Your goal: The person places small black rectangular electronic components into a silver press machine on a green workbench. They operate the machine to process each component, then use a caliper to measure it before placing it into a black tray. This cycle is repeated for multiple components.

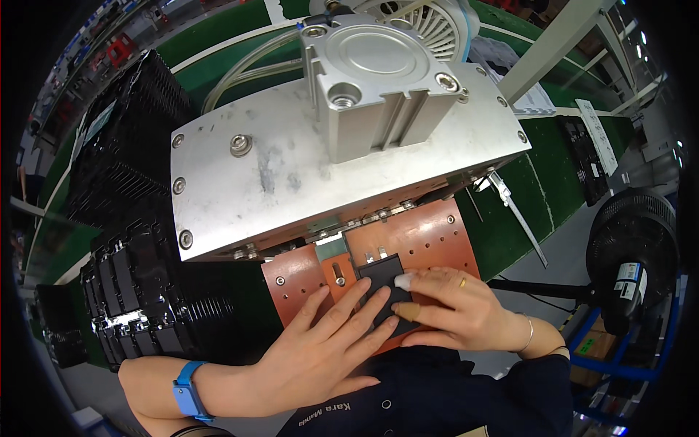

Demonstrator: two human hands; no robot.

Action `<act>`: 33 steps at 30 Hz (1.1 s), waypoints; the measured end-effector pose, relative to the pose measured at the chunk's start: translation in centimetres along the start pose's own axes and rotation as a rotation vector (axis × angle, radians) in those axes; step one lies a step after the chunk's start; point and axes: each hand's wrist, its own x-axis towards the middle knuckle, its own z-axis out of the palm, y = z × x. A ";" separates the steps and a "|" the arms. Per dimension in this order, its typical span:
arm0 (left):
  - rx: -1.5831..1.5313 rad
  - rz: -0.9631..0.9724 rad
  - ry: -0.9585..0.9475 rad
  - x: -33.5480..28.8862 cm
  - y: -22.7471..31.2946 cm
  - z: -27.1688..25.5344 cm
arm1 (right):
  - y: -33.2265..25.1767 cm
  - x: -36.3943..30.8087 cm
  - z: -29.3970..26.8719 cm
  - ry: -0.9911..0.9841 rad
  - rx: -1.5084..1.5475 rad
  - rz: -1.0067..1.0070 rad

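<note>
A flat black battery cell (380, 269) with two silver tabs at its far end lies on an orange-brown fixture plate (435, 231), under the front of a metal press (291, 175). My left hand (313, 349) rests on the cell with its fingers spread and stretched out, the fingertips on the black surface. At the cell's right edge, my right hand (462, 309) touches it with the index and middle fingertips. Those two fingers wear a white and a tan covering, and the thumb stays apart below. My hands hide the near part of the cell.
On top of the press stands a square metal cylinder (378, 54). Black trays are stacked at the left (138, 291) and further back (124, 146). Calipers (513, 207) lie right of the press. A black fan (626, 255) stands at the right, a white fan (429, 29) behind.
</note>
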 end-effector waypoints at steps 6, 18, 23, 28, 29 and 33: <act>-0.037 -0.069 0.062 0.2 -0.7 -0.8 | 1.3 1.4 0.3 0.040 -0.038 -0.044; -0.085 -0.105 0.043 0.6 -1.9 -0.7 | 2.7 3.0 0.1 0.045 -0.028 -0.080; -0.105 -0.112 0.039 0.7 -2.0 -0.4 | 2.7 2.8 0.2 0.024 -0.031 -0.052; -0.110 -0.145 0.035 0.3 -1.6 -0.5 | 2.6 3.2 0.0 0.006 -0.009 -0.071; -0.111 -0.140 0.033 0.4 -1.7 -0.5 | 2.6 3.2 -0.1 0.003 -0.017 -0.069; -0.111 -0.126 0.030 0.6 -1.8 -0.5 | 1.7 2.7 0.2 -0.016 -0.028 -0.001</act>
